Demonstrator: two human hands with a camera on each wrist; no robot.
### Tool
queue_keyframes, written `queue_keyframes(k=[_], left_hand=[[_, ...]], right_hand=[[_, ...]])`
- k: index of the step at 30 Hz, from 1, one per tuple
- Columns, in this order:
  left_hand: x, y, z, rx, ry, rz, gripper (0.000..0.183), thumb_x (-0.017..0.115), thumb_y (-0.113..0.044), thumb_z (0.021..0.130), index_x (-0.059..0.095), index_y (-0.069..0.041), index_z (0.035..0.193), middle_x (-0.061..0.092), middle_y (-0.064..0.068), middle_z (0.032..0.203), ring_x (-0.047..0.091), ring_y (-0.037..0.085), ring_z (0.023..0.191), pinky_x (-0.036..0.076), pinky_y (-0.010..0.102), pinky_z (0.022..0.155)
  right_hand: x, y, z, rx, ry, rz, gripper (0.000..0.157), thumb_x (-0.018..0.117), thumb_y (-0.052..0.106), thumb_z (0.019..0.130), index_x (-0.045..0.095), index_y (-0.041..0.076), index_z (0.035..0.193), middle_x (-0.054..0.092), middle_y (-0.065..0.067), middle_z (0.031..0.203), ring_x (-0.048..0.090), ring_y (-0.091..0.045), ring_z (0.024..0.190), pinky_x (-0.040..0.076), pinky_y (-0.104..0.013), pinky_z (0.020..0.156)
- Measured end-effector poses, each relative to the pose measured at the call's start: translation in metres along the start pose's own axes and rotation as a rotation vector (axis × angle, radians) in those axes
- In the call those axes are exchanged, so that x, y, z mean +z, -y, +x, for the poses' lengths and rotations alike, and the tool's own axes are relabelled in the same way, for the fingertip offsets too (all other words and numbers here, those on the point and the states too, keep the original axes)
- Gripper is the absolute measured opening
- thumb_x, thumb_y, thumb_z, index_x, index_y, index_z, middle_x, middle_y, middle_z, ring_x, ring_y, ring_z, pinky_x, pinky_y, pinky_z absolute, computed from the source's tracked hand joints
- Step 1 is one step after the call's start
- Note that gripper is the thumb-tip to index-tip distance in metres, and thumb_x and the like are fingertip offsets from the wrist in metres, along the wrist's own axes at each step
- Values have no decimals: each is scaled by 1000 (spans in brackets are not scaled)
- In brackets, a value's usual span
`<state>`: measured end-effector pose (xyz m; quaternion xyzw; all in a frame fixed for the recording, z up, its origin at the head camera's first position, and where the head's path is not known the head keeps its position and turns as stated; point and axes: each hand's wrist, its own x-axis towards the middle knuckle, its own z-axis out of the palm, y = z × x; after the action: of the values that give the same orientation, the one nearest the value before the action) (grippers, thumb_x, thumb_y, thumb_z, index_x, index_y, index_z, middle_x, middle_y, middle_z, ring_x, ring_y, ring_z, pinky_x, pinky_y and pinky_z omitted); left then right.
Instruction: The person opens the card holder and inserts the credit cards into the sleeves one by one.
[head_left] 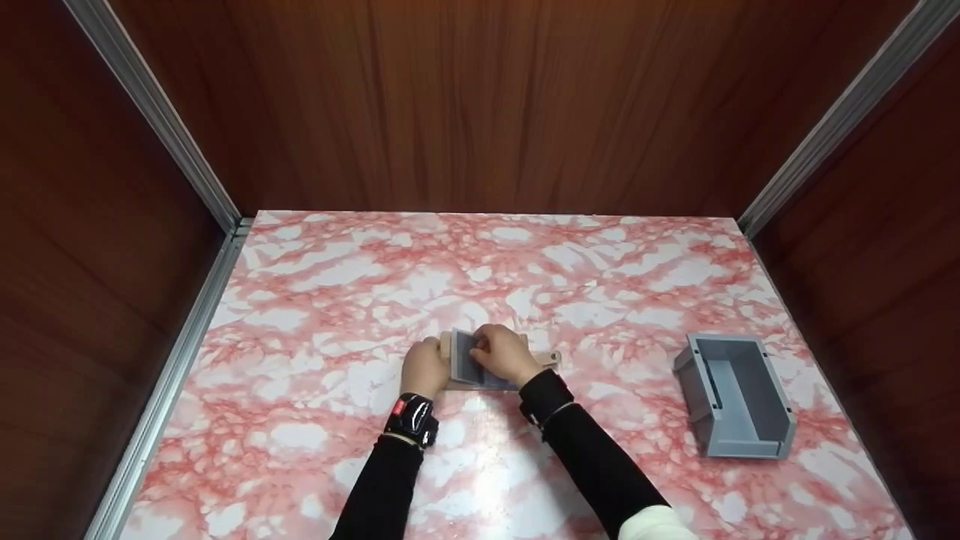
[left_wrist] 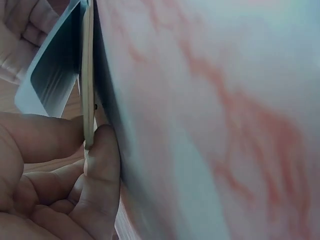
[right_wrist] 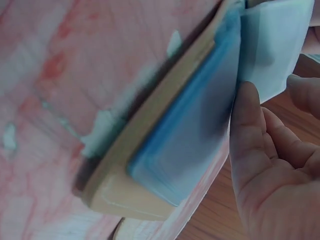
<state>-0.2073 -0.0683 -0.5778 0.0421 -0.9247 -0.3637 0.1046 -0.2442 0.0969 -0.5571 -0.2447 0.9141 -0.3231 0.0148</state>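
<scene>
2 hands (head_left: 426,369) (head_left: 508,354) pinch a partly hidden, plastic-sleeved tan holder (right_wrist: 182,147).

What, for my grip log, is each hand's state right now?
Left hand: closed, pinching the edge of the tan card holder.
Right hand: touching a translucent sleeve; whether it pinches it cannot be told.

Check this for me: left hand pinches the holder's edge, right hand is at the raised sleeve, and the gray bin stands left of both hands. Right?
Not quite: the gray bin stands right of both left hand and right hand, as the head view shows. The left does pinch the holder's edge, and the right is at the raised sleeve.
</scene>
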Motion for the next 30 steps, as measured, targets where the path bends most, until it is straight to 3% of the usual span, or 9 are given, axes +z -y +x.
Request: queue_keyframes(k=[9, 15, 21, 30], left_hand=[[-3, 2, 2, -45, 74, 28, 12, 66, -3, 84, 68, 4, 93, 67, 18, 84, 65, 37, 83, 51, 48, 79], [-11, 3, 2, -3, 10, 45, 11, 64, -4, 89, 67, 7, 92, 67, 22, 85, 64, 41, 85, 50, 50, 80], [-17, -5, 4, -7, -27, 25, 23, 67, -4, 86, 67, 10, 105, 67, 22, 92, 64, 40, 92, 49, 48, 87], [-11, -13, 2, 42, -37, 65, 15, 73, -3, 80, 67, 5, 91, 64, 19, 83, 63, 39, 81, 50, 49, 76]], right_hand=[[5, 1, 0, 4, 42, -64, 23, 74, 6, 83, 65, -3, 103, 61, -9, 88, 58, -26, 83, 50, -42, 77], [6, 4, -2, 4, 53, -92, 24, 75, 7, 85, 66, -2, 105, 62, -11, 91, 59, -26, 85, 51, -40, 77], [7, 2, -2, 8, 52, -107, 26, 75, 9, 85, 66, -3, 107, 62, -12, 93, 59, -26, 87, 51, -40, 79], [7, 2, -5, -35, 2, -90, 25, 74, 6, 82, 65, -6, 102, 60, -12, 88, 58, -26, 81, 51, -40, 74]])
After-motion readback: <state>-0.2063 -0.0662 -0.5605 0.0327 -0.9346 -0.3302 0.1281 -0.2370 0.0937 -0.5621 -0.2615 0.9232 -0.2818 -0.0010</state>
